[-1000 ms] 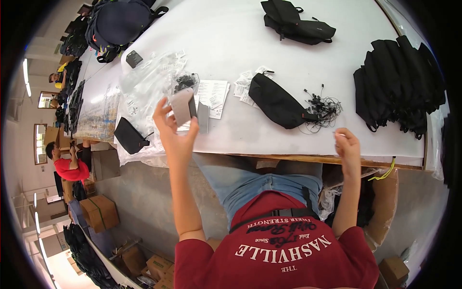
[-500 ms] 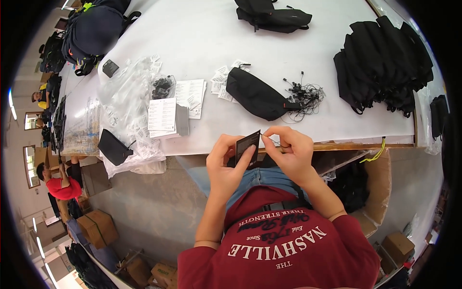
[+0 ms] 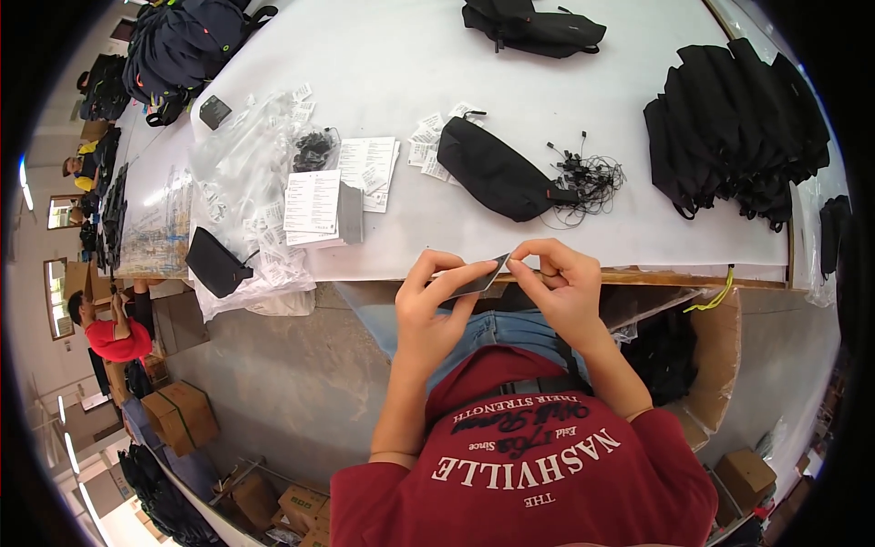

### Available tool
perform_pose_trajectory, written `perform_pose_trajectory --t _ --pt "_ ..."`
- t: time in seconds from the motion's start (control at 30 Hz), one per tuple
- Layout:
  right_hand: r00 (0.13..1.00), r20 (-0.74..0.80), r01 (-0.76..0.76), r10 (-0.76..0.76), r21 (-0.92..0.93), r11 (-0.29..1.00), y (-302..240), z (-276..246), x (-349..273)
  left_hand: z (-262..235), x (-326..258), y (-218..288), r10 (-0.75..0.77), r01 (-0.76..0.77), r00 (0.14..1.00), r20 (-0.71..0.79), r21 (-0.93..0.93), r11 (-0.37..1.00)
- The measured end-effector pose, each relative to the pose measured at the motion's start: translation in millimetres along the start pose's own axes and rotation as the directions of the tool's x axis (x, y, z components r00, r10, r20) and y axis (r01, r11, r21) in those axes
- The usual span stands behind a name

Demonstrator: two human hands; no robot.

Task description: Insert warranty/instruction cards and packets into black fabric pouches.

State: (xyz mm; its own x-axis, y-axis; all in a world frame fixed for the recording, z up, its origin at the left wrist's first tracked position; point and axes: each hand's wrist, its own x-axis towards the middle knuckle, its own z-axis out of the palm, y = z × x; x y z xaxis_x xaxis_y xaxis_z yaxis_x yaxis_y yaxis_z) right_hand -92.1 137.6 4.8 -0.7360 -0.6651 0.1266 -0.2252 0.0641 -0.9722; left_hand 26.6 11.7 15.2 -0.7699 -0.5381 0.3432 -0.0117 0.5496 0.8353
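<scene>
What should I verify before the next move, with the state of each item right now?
1. Card secured: ok; the left hand pinches the small dark card between thumb and fingers.
2. Right hand in position: ok; its thumb and index fingertips are at the card's upper corner.
3. Cord in the right grip: cannot tell; too small to make out.
4. Black pouch clear of both hands: ok; it lies beyond them on the white table.
5. Black cords untangled: not ok; they lie in a tangle beside the pouch.
</scene>
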Motion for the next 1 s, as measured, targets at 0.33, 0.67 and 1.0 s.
perform_pose_trajectory --t 0.33,0.67,1.0 --pt "0.975 0.188 -0.175 0.116 0.337 0.925 4 -12 -1 -7 -6 -6 -0.183 0.25 0.955 0.232 -0.301 0.92" --pt "0.921 0.38 -0.174 0.085 0.208 0.962 12 -23 -3 9 -13 -16 -0.306 0.587 0.788 0.534 -0.503 0.635" --pt "0.879 0.347 -0.447 0.327 0.36 0.819 35 -53 -8 78 48 -37 -0.14 0.337 0.904 0.404 -0.471 0.815"
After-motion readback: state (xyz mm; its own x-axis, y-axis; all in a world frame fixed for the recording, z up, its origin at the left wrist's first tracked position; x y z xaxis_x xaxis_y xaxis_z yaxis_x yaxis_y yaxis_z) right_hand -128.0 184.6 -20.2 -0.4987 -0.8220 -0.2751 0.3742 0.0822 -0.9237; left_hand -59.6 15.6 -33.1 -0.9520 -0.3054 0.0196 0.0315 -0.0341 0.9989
